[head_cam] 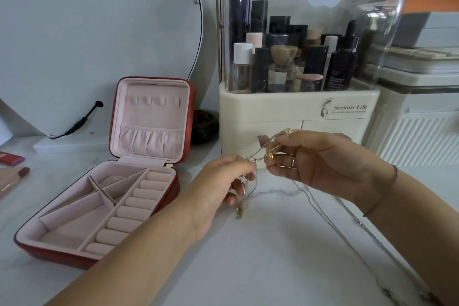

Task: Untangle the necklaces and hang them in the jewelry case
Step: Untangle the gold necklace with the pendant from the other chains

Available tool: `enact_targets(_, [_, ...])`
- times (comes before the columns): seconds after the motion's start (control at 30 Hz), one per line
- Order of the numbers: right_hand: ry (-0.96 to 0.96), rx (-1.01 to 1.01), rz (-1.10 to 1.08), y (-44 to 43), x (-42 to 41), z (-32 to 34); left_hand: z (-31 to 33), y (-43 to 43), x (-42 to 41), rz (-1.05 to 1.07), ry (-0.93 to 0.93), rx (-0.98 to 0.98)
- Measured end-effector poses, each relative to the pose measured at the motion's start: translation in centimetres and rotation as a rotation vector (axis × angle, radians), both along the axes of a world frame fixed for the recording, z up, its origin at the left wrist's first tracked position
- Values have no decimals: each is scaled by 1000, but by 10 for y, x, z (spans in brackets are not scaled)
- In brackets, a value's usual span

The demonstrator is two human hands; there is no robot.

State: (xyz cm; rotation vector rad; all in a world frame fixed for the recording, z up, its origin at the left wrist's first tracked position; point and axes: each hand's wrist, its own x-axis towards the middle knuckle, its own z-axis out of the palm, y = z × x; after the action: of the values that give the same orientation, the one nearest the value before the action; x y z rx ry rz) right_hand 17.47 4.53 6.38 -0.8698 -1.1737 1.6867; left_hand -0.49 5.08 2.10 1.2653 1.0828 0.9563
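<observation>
Gold and silver tangled necklaces [258, 154] are pinched between both raised hands, left hand [223, 181] and right hand [320, 164], above the desk [273, 256].

Both forearms are bare up to the near edge of view. The right hand [323, 164] wears a thin ring [293, 161] on one finger and a fine thread-like bracelet [380, 196] at the wrist. The left hand [218, 189] shows short, plain nails.

on my feed i log: white marble-veined tabletop [273, 261]; large round mirror [99, 32] on white base, left rear; cream plastic cosmetics organiser [273, 112] with clear domed lid, centre rear; white ribbed storage bins [417, 136], right; soft even daylight.
</observation>
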Motion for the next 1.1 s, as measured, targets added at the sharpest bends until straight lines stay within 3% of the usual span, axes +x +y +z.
enact_targets(0.2, [23,58,63,1,0,0,-1,2,-1,25,33,13])
enact_targets(0.37, [-111,101,55,-2,-2,0,0,-2,-1,25,47,79])
enact_targets(0.53, [-270,132,37,-3,0,1,6,-2,-1,62,-294,29])
enact_targets(0.67, [-369,106,-11,0,2,-1,15,-6,-3,11,-449,-28])
enact_targets(0.9, [-712,175,-132,2,3,-5,30,-8,-16,13,-616,14])
enact_targets(1.1, [-994,238,1,2,-1,-15,45,-8,-32,75,-695,86])
